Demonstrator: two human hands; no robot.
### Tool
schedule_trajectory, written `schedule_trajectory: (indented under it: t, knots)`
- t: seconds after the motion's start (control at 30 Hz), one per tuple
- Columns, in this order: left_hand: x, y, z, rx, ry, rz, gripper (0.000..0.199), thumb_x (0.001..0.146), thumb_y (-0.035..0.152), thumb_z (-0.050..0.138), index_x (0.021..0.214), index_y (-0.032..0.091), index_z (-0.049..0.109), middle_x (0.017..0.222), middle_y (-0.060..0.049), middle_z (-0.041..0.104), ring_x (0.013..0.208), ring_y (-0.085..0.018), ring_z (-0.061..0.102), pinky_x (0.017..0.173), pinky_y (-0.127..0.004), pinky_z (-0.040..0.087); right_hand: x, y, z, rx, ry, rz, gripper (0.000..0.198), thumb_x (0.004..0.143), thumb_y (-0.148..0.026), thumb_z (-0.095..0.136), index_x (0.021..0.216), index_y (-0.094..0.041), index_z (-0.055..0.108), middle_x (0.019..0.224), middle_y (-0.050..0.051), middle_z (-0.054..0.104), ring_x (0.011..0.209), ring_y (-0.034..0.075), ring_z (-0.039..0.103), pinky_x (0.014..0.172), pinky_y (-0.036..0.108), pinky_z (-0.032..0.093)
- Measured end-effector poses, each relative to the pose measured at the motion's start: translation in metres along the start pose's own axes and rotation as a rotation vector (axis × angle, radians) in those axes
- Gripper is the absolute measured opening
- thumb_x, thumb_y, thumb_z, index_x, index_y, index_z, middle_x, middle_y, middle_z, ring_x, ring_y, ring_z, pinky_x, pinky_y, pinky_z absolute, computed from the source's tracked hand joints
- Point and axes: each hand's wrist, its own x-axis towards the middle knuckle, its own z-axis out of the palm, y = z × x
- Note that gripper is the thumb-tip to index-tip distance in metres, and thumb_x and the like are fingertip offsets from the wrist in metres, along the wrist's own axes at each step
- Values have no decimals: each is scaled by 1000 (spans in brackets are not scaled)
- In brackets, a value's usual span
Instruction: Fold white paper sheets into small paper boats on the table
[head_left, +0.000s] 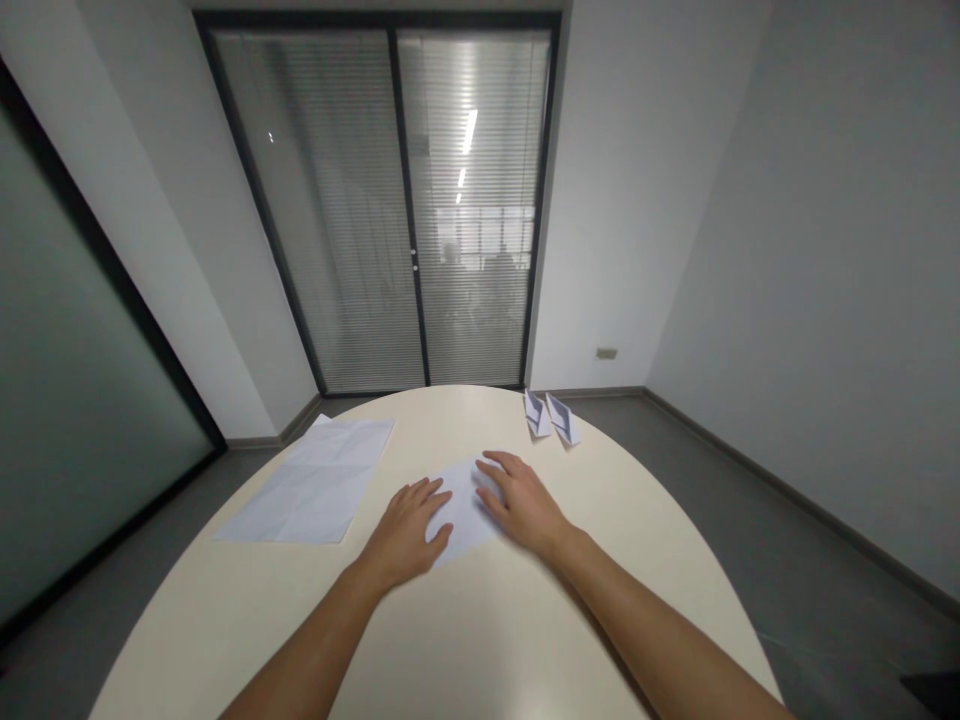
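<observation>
A small sheet of white paper (pixel 461 512) lies flat on the table between my two hands. My left hand (pixel 409 528) rests over its left edge, palm down, with the fingers stretched out and the thumb apart. Over the right part of the sheet is my right hand (pixel 523 500), its fingers spread; whether the fingertips touch the paper I cannot tell. Parts of the sheet's left and right edges are hidden under the hands. Neither hand grips anything.
The round cream table (pixel 442 640) holds a larger creased paper stack (pixel 319 480) at the left. Two folded paper pieces (pixel 534 415) stand near the far right edge. Beyond the table are a glass door with blinds (pixel 472 300) and a wall socket (pixel 607 353).
</observation>
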Motion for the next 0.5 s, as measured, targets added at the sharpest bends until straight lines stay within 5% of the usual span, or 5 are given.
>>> schedule_trajectory:
  t: [0.17, 0.3, 0.5]
  knots:
    - [2, 12, -10, -63, -17, 133, 45, 93, 33, 55, 137, 28, 55, 147, -7, 54, 137, -26, 47, 117, -50, 34, -5, -25, 4, 123, -239, -113, 58, 102, -49, 36, 152, -19, 40, 159, 11, 36, 147, 29, 30, 120, 48, 26]
    - [1, 10, -8, -64, -90, 86, 47, 93, 36, 56, 140, 30, 53, 153, -5, 48, 142, -28, 40, 118, -55, 29, -4, -9, 9, 92, -389, 19, 69, 100, -60, 30, 156, -20, 31, 163, 10, 26, 151, 30, 20, 122, 50, 17]
    - [-4, 4, -3, -60, -138, 31, 48, 93, 37, 55, 140, 29, 53, 154, -5, 45, 145, -27, 36, 120, -55, 24, 0, 26, 11, -44, -369, 299, 77, 99, -61, 31, 158, -11, 25, 164, 13, 19, 152, 32, 12, 122, 52, 10]
